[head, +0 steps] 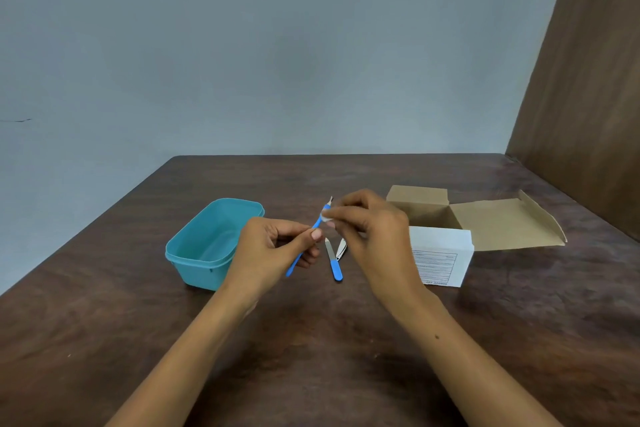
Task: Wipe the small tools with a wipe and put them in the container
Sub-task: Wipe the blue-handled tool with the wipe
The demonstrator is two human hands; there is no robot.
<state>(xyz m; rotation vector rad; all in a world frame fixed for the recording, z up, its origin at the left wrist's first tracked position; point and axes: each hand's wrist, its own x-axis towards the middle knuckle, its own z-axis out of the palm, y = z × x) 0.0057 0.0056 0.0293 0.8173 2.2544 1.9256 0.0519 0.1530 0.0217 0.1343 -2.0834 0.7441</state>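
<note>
My left hand (273, 250) grips a thin blue-handled tool (300, 258) by the middle of its handle, metal tip pointing up and away. My right hand (370, 222) pinches a small white wipe (326, 217) around the upper end of that tool, just below the tip. On the table between my hands lie a blue-handled nail file (334, 262) and a metal nail clipper (341, 247), partly hidden by my right hand. The teal plastic container (194, 253) stands open to the left of my left hand, with nothing visible inside.
An open white cardboard box (443, 260) with brown flaps (498, 225) spread out sits to the right of my right hand. The dark wooden table (311, 357) meets a grey wall at the back and a brown panel (588, 97) on the right.
</note>
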